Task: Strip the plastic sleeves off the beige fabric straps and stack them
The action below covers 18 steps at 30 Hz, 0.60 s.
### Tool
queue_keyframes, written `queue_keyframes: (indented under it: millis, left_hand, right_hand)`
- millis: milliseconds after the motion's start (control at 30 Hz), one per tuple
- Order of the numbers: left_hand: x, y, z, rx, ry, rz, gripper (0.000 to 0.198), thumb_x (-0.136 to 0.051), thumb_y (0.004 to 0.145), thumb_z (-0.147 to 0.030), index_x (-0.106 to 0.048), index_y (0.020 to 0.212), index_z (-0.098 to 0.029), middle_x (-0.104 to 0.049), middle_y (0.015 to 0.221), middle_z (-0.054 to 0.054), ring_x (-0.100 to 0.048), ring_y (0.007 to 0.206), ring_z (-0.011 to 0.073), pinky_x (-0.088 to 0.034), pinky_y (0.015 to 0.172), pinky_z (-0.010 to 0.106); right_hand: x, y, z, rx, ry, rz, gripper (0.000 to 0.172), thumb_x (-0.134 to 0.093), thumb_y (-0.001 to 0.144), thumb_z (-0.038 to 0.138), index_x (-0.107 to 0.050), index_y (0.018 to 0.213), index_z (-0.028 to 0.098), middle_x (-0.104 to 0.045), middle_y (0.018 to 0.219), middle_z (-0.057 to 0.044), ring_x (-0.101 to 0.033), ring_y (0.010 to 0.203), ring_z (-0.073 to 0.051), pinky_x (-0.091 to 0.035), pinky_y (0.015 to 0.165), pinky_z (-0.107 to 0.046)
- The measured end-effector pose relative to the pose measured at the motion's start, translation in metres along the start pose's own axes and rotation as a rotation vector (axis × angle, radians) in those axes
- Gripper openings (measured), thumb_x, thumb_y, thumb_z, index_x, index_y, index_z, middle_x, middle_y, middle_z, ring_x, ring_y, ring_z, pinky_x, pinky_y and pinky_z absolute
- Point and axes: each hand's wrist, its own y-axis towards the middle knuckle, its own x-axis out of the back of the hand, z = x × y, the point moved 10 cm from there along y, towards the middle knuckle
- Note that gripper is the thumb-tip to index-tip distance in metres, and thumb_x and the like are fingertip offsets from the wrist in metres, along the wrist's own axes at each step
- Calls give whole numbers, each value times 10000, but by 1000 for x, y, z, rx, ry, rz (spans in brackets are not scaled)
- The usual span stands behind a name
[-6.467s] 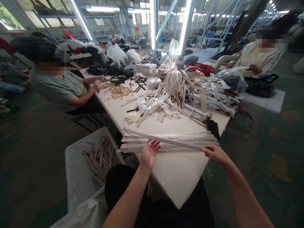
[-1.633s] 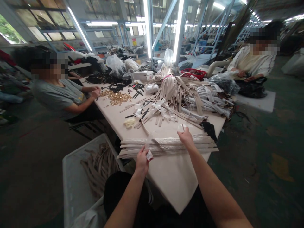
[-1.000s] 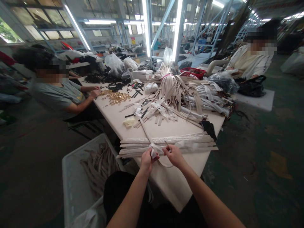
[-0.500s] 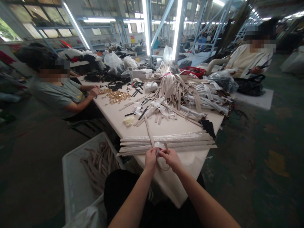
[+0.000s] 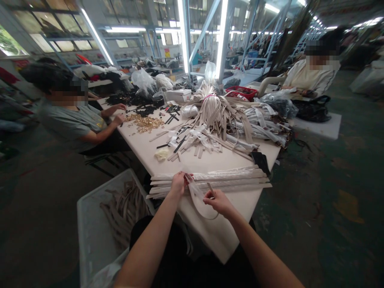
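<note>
My left hand [image 5: 179,184] is closed on a beige strap, its fingers pinching near the row of wrapped straps. My right hand [image 5: 218,201] is closed too, with a short end of strap sticking up above its fingers. Between both hands stretches a thin see-through wrapping film [image 5: 196,191], and below it the strap [image 5: 207,217] hangs in a loop. Behind my hands, beige straps in white wrap [image 5: 234,176] lie side by side across the table [image 5: 207,162].
A heap of straps [image 5: 214,110], gold buckles [image 5: 147,123] and a dark phone-like object [image 5: 260,161] lie on the table. At lower left stands a white bin [image 5: 82,224] with loose straps. One co-worker [image 5: 75,124] sits left, another [image 5: 315,76] is at far right.
My hands have moved apart, the left one up and leftward, the right slightly down. The film is now stretched between them, and the strap's loop hangs wider.
</note>
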Motion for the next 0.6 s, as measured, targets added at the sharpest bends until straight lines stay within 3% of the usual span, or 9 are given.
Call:
queue_keyframes:
  millis: [200, 333, 400, 500, 600]
  left_hand:
    - [-6, 26, -8, 72, 23, 19, 110, -618, 780, -234, -586, 815, -135, -726, 785, 138, -670, 613, 182, -496, 582, 279]
    - [-4, 35, -7, 77, 38, -24, 87, -613, 741, -197, -579, 798, -141, -712, 770, 108, -644, 558, 148, -480, 544, 242]
    - [0, 37, -4, 87, 39, -48, 75, -598, 718, -171, -577, 784, -143, -689, 716, 82, -631, 531, 143, -489, 537, 243]
    - [4, 39, -1, 119, 23, -43, 82, -586, 699, -165, -573, 778, -147, -674, 693, 80, -654, 564, 174, -522, 551, 270]
    - [2, 40, 1, 168, -1, 5, 112, -591, 742, -242, -573, 811, -156, -699, 777, 111, -664, 595, 189, -542, 562, 299]
  right_hand:
    - [7, 2, -23, -133, 228, -59, 239, -733, 678, 313, -533, 656, 182, -449, 478, 75, -330, 396, -62, -238, 396, -199]
    - [16, 5, -28, -120, 342, -135, 248, -729, 623, 248, -493, 664, 182, -579, 558, 31, -323, 405, -44, -206, 397, -190]
    - [19, 6, -32, -138, 365, -145, 247, -719, 608, 223, -571, 799, 170, -638, 610, 9, -346, 416, -52, -199, 399, -185]
    - [17, 6, -40, -187, 321, -104, 415, -714, 598, 198, -647, 1004, 142, -668, 647, -9, -368, 427, -59, -204, 401, -188]
    - [12, 4, -44, -221, 254, -53, 286, -686, 626, 207, -712, 896, 116, -660, 646, -24, -347, 416, -49, -214, 396, -201]
